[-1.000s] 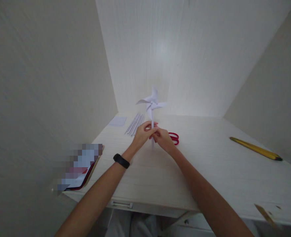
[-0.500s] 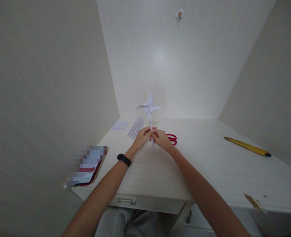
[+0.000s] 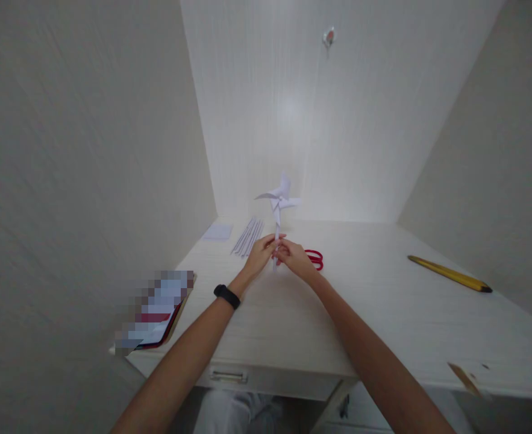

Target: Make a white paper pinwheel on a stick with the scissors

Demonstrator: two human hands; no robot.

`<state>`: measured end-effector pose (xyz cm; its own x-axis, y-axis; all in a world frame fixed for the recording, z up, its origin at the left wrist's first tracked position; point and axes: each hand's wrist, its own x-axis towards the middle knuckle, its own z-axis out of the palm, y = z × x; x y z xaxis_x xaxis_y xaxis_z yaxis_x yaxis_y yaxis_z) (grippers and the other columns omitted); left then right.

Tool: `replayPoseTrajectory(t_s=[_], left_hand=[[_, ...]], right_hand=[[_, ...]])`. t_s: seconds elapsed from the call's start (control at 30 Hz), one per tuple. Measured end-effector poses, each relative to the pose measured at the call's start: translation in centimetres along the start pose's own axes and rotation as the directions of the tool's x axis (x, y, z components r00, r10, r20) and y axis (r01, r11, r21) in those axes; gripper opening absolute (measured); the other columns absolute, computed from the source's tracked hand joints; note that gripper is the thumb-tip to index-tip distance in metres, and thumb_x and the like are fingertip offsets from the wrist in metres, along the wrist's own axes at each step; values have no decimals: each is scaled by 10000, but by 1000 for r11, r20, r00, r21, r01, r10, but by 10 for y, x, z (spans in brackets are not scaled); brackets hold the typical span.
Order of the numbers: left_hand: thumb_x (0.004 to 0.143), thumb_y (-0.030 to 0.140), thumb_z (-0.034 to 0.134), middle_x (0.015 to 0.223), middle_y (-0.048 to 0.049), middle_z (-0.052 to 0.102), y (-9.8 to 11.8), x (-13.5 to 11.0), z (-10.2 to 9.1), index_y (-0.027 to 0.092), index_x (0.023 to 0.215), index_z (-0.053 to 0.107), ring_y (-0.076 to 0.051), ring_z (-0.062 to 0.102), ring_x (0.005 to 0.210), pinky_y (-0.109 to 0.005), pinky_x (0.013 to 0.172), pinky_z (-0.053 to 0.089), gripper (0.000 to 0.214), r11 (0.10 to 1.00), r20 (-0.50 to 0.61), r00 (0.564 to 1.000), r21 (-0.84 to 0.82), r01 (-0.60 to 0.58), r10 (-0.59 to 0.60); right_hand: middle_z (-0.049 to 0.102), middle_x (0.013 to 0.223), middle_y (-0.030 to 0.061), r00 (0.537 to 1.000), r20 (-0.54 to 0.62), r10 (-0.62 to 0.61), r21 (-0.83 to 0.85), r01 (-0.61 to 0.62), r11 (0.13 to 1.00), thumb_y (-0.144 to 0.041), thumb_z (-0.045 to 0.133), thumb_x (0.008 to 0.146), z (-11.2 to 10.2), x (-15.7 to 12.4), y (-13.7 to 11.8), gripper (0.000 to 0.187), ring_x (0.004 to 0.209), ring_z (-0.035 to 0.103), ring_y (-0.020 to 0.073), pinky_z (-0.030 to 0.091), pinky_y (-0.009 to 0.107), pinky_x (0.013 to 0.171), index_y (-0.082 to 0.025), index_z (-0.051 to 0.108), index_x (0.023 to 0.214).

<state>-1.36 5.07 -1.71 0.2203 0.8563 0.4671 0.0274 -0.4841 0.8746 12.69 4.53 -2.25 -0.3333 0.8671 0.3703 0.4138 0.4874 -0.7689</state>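
A white paper pinwheel (image 3: 281, 202) stands upright over the desk, its folded blades facing me. Its thin white stick runs down between my hands, and the lower end shows just below the fingers. My left hand (image 3: 261, 252) grips the stick from the left, a black band on that wrist. From the right, my right hand (image 3: 291, 255) pinches the same stick, with the fingers of both hands touching or nearly so. Red-handled scissors (image 3: 315, 259) lie just beyond my right hand, their blades hidden behind it.
Several thin white paper sticks (image 3: 247, 237) and a stack of white paper (image 3: 218, 231) lie at the back left. A phone (image 3: 159, 310) rests at the left edge, partly blurred out. A yellow pencil-shaped object (image 3: 450, 274) lies on the right. Walls enclose the desk (image 3: 383, 325).
The pinwheel has tilted slightly to the right, its blades shifting right while the stick's lower end moves left. Both hands keep their hold. The camera view has shifted a little.
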Motion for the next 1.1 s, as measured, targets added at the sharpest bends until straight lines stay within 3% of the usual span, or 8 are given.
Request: replayPoseTrajectory(t_s=[0.17, 0.5, 0.83, 1.1], left_hand=[[767, 428, 637, 1029, -127, 720, -5, 1, -2, 129, 1027, 709, -231, 652, 960, -329, 834, 496, 403, 998, -52, 998, -54, 32, -34], [734, 430, 660, 872, -116, 732, -6, -3, -11, 96, 1014, 684, -190, 671, 760, -329, 756, 522, 437, 987, -91, 990, -124, 100, -112], [746, 403, 647, 858, -110, 726, -5, -2, -7, 109, 916, 704, -177, 661, 781, -330, 782, 515, 344, 990, -72, 993, -109, 90, -98], [725, 380, 665, 907, -118, 730, -9, 0, -4, 118, 906, 714, -216, 673, 846, -354, 824, 513, 322, 997, -71, 994, 11, 80, -79]], right_hand=[[660, 627, 11, 999, 45, 31, -16, -30, 999, -182, 574, 818, 1, -3, 1, 66, 582, 640, 135, 474, 233, 629, -176, 549, 757], [640, 582, -16, 995, 86, 57, -89, -50, 995, -170, 582, 798, 2, -4, 3, 95, 575, 599, 109, 433, 208, 633, -163, 613, 708], [658, 598, -3, 996, 68, 59, -154, -48, 987, -146, 571, 805, 2, -9, 5, 100, 575, 608, 111, 431, 204, 622, -155, 646, 741], [666, 630, 20, 1000, 4, 31, -209, -30, 977, -164, 555, 839, -1, -4, 5, 118, 582, 591, 122, 402, 212, 615, -142, 658, 787]])
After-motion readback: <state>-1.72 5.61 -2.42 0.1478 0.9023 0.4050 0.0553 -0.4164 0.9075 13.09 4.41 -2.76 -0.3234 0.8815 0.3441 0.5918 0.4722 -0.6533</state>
